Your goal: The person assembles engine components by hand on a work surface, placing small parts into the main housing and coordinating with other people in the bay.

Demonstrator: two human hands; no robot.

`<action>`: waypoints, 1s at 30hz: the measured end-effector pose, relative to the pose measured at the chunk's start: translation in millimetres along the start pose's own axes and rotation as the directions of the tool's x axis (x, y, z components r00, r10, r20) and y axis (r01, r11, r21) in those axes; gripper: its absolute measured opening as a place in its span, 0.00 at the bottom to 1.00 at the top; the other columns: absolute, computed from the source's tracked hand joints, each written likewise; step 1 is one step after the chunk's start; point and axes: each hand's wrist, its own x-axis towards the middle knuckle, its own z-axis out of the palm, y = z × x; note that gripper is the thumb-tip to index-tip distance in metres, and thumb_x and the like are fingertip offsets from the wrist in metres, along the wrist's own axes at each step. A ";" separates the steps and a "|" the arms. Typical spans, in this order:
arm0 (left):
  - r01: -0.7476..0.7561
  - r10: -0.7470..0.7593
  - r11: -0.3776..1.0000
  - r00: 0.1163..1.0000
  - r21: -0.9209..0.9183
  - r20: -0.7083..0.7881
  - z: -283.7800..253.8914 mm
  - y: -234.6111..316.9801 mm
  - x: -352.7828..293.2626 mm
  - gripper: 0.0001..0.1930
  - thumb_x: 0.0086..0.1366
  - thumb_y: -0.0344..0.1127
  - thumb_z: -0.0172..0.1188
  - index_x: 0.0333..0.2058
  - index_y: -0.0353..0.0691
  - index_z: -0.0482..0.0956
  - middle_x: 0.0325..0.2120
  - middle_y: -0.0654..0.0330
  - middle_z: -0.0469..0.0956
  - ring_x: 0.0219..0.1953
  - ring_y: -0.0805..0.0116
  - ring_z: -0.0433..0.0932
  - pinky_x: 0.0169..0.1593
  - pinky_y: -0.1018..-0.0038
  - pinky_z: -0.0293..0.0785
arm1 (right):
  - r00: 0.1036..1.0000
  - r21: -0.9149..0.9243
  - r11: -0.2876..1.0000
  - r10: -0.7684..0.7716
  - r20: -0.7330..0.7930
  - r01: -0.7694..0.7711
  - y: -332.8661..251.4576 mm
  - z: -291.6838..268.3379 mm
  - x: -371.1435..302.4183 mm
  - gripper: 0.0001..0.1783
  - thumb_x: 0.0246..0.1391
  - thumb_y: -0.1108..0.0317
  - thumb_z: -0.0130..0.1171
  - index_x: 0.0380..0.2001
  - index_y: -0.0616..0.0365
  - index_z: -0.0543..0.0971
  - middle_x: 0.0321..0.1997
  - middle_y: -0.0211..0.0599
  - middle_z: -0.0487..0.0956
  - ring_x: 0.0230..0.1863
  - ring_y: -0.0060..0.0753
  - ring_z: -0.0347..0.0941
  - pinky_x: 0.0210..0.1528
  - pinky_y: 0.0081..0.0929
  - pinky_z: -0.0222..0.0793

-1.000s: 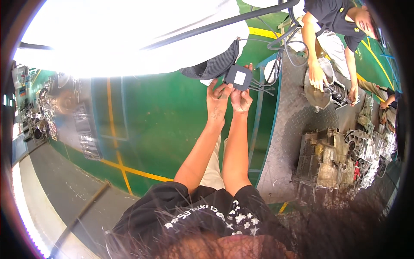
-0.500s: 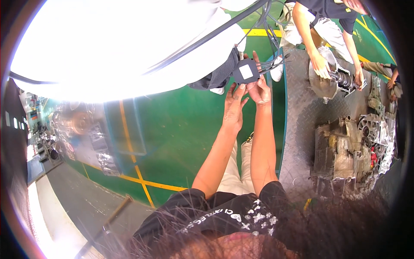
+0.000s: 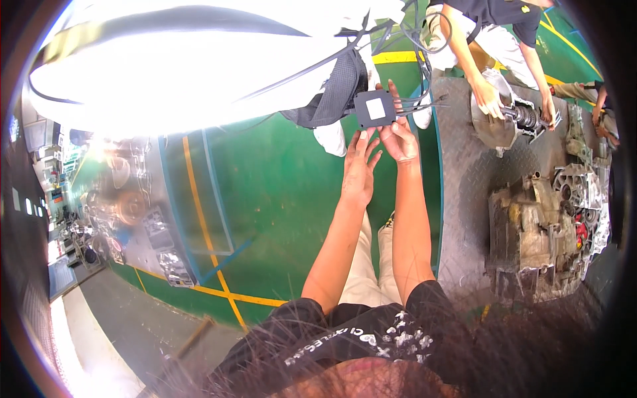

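A flat black square box (image 3: pixel 374 109) with a white label on its face is held out at the upper middle. Several dark cables run from its right side. My right hand (image 3: pixel 402 140) grips it from beneath and behind, with fingertips showing beyond its upper right edge. Just below the box, my left hand (image 3: pixel 359 169) has its fingers spread. Its fingertips are close to the box's lower edge; I cannot tell whether they touch it. Behind the box hangs a black mesh strap or bag (image 3: pixel 335 93), against an overexposed white shape (image 3: pixel 199 79).
To the right stands a metal-topped bench (image 3: pixel 458 172) with greasy gearbox housings (image 3: pixel 527 232). Across it, a co-worker's hands (image 3: pixel 489 99) hold a geared shaft (image 3: pixel 527 118) over an open casing. Loose black cables (image 3: pixel 424 40) loop above the box. Another bench with metal parts (image 3: pixel 159 225) is at left.
The box has shifted slightly left and faces me more squarely. My left fingers have spread and dropped away from its lower edge. The white shape behind has moved, showing more of a white shoe.
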 end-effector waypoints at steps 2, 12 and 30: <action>-0.014 0.014 1.000 1.000 0.013 0.015 -1.8 5.6 3.5 0.40 0.70 0.51 0.57 0.69 0.34 0.50 0.64 0.57 0.66 0.62 0.65 0.66 0.64 0.64 0.60 | 0.999 -0.009 0.999 -0.045 -0.020 0.045 1.3 4.9 7.0 0.57 0.47 0.68 0.69 0.74 0.49 0.46 0.75 0.41 0.55 0.74 0.39 0.54 0.73 0.35 0.52; 0.020 -0.024 0.982 1.000 0.190 0.020 -44.7 10.7 -24.2 0.45 0.69 0.46 0.59 0.70 0.29 0.41 0.66 0.49 0.61 0.66 0.57 0.63 0.67 0.60 0.62 | 0.981 -0.031 0.989 -0.148 -0.124 0.145 -22.2 -15.2 58.0 0.43 0.58 0.78 0.58 0.73 0.49 0.52 0.67 0.34 0.68 0.64 0.30 0.65 0.66 0.31 0.58; 0.469 -0.216 0.810 0.796 0.351 -0.565 -348.6 -51.4 -198.9 0.46 0.64 0.44 0.64 0.69 0.36 0.44 0.63 0.54 0.67 0.63 0.59 0.67 0.62 0.58 0.66 | 0.971 0.310 0.943 -0.045 -0.233 0.118 7.0 -25.2 104.4 0.37 0.61 0.44 0.56 0.67 0.53 0.64 0.68 0.37 0.68 0.69 0.40 0.62 0.72 0.40 0.54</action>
